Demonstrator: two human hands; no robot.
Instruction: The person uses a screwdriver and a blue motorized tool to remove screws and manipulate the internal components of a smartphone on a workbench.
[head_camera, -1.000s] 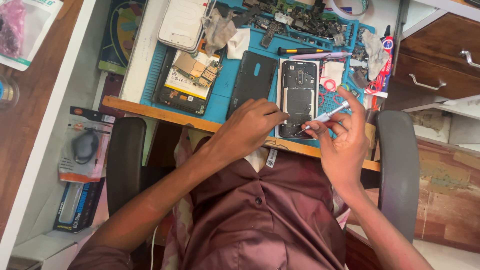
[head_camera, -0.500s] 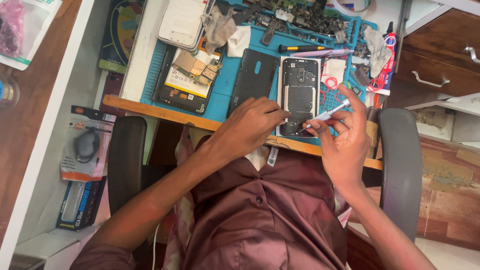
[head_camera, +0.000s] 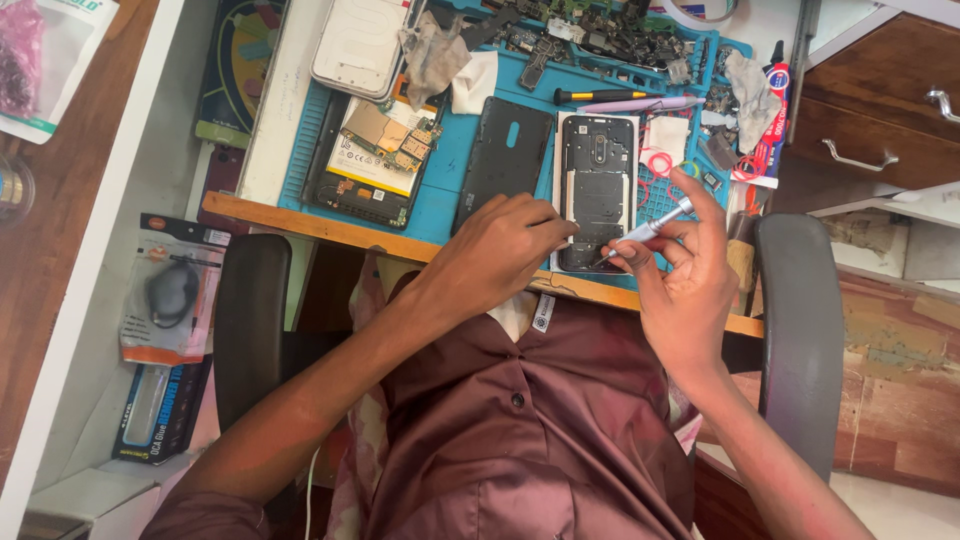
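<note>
A person in a maroon shirt (head_camera: 540, 440) sits in a black chair (head_camera: 795, 330) at a wooden-edged desk (head_camera: 300, 222). The right hand (head_camera: 685, 285) pinches a small silver screwdriver (head_camera: 650, 229) between thumb and fingers, tip on the lower end of an opened phone (head_camera: 597, 190). The left hand (head_camera: 505, 250), fingers curled together, rests on the phone's lower left edge. The phone lies on a blue mat (head_camera: 445, 185), beside a black back cover (head_camera: 505, 160) and a second opened phone (head_camera: 375, 160). Farther back: a white case (head_camera: 358, 45), loose parts. Wooden drawers (head_camera: 880, 110) stand right.
</note>
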